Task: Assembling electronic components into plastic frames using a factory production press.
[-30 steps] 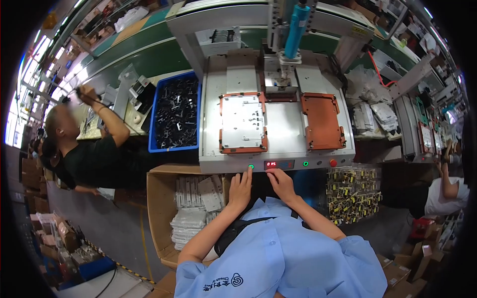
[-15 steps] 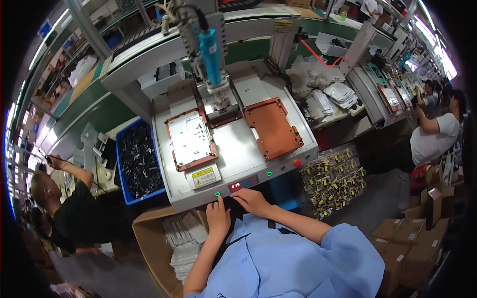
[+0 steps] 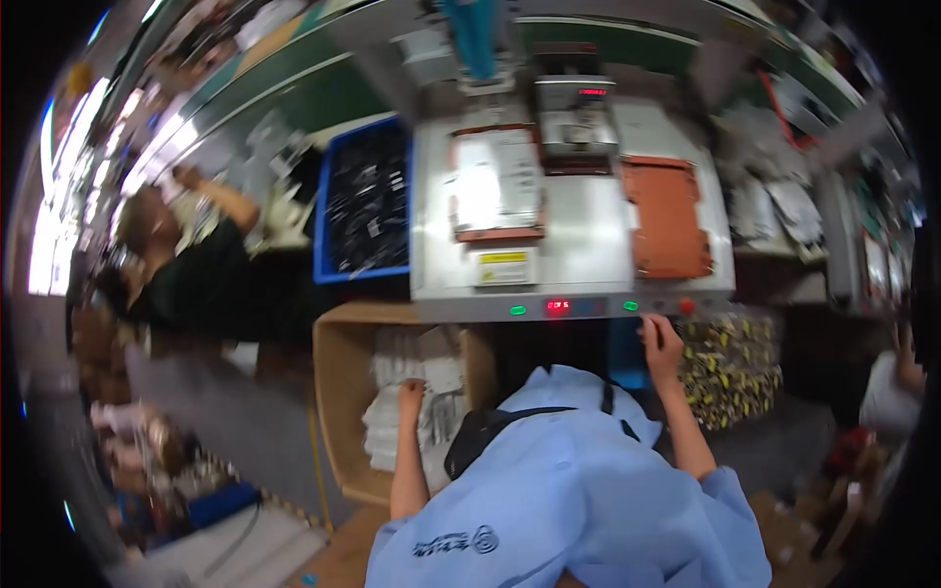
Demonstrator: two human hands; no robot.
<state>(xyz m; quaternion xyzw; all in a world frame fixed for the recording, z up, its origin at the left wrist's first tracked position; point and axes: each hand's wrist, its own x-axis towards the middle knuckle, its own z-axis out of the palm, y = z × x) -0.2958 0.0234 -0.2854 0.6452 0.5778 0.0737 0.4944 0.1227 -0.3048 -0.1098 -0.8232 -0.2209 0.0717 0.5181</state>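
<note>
My left hand [image 3: 412,395] is over stacked white flat pieces [image 3: 387,431] in an open cardboard box [image 3: 338,392]; blur hides its fingers, and whether it holds one cannot be told. My right hand [image 3: 663,345] is at the machine's front panel [image 3: 598,306], just below the right green-lit button [image 3: 631,306], fingers apart and empty. On the machine's top, a white panel [image 3: 510,186] lies in the left orange fixture [image 3: 500,235]. The right orange fixture [image 3: 671,220] shows its bare plate. A blue cylinder [image 3: 473,44] hangs behind the left fixture.
A blue bin [image 3: 319,235] of small black parts stands left of the machine. Yellow-and-dark parts [image 3: 730,372] lie at its right. A red button [image 3: 687,306] is on the panel's right. A co-worker in dark clothing [image 3: 221,260] sits at left; clear bags [image 3: 774,201] lie at right.
My hands have parted from the left part of the panel: the left down to the box, the right rightward. The blue cylinder has shifted left, baring the middle block. My view has turned.
</note>
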